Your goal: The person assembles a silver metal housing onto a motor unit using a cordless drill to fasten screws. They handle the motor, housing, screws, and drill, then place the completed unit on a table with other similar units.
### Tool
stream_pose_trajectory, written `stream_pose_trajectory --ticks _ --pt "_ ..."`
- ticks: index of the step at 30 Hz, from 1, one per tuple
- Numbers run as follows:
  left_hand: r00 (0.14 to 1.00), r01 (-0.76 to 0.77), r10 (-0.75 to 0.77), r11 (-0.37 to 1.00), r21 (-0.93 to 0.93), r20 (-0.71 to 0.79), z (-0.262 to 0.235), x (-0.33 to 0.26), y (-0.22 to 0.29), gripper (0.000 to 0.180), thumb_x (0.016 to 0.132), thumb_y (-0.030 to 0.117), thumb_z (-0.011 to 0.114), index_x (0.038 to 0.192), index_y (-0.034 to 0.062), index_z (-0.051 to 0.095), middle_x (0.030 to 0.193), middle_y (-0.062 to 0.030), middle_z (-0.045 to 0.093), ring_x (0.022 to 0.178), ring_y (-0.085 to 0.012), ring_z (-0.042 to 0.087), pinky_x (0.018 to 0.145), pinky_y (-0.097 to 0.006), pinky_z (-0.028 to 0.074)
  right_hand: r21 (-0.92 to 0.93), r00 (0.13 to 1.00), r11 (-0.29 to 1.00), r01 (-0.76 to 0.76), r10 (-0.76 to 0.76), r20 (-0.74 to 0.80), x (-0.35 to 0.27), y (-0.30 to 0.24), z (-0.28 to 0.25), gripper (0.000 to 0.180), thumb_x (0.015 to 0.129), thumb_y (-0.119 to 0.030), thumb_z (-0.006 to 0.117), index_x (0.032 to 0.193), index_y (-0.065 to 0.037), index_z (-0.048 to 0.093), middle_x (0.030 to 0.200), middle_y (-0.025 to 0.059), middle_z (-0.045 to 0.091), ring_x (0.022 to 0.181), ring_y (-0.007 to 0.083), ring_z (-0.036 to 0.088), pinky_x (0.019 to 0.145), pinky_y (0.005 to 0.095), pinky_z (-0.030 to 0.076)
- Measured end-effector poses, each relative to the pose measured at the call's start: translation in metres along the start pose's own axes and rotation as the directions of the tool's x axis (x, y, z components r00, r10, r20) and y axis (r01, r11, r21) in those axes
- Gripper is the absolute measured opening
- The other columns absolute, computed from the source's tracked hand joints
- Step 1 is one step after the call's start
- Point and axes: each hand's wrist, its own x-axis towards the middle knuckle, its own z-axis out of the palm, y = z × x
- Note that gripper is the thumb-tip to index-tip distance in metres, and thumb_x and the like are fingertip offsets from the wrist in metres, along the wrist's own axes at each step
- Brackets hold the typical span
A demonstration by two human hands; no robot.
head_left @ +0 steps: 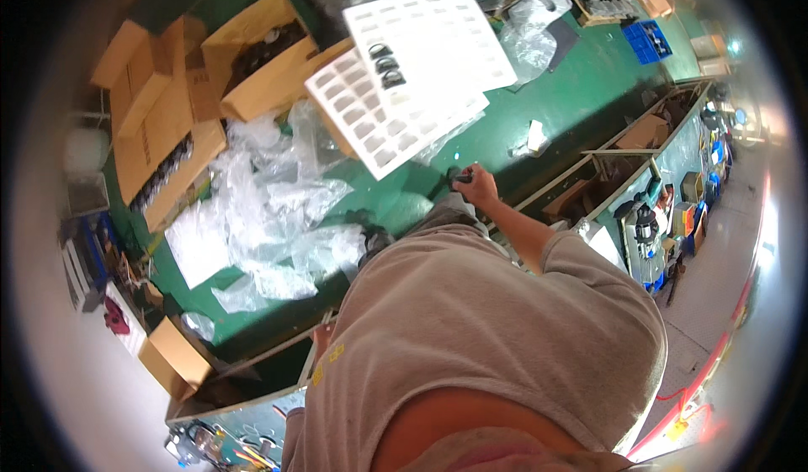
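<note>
My right hand [478, 188] is out ahead of my body over the green floor, its fingers closed around a small black part [459, 178] whose kind I cannot make out. Just beyond it lie stacked white compartment trays [370, 154], the upper one washed out by glare. A few black curved parts [387, 66] sit in a row on the trays. Only a bit of my left hand [321, 337] shows, low at my left side by a bench edge; its fingers are hidden by my shirt.
Crumpled clear plastic bags [278, 211] cover the floor at left. Open cardboard boxes [261, 60] with dark parts stand behind them. At right runs a long bench [619, 207] with open bins and tools. A blue crate [646, 43] stands far right.
</note>
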Motion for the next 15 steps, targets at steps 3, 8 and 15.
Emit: stream_pose_trajectory --ticks 3,8,15 --pt "0.998 0.059 -0.060 0.998 0.023 0.026 0.003 0.011 0.059 0.031 0.082 0.033 0.065 0.080 0.0037 0.074 0.068 -0.0123 0.068 0.065 -0.0267 0.066 0.058 -0.042 0.050 0.000 0.991 0.992 -0.122 0.122 -0.047 0.005 0.052 -0.055 0.050 0.069 -0.036 0.084 0.101 -0.004 0.064 0.096 0.0181 0.070 0.090 0.0363 0.068 0.078 0.0445 0.053" --pt "0.943 0.317 -0.071 0.490 -0.812 0.325 0.025 0.064 0.236 0.022 0.089 0.018 0.061 0.076 0.0014 0.065 0.065 -0.0057 0.063 0.048 -0.0131 0.055 0.044 -0.031 0.045 0.091 0.952 0.953 -0.290 0.297 -0.078 0.032 0.184 -0.148 0.054 0.067 -0.036 0.087 0.105 -0.005 0.066 0.096 0.0163 0.070 0.090 0.0325 0.068 0.080 0.0419 0.054" --pt "0.903 -0.201 0.355 0.846 -0.493 0.241 -0.005 0.099 0.624 0.025 0.095 0.018 0.063 0.112 -0.0003 0.065 0.086 -0.0040 0.066 0.067 -0.0083 0.058 0.058 -0.024 0.049 0.417 0.733 0.783 -0.462 0.601 -0.317 0.040 0.280 -0.256 0.053 0.066 -0.030 0.090 0.104 -0.001 0.067 0.090 0.0102 0.070 0.083 0.0210 0.067 0.074 0.0354 0.054"
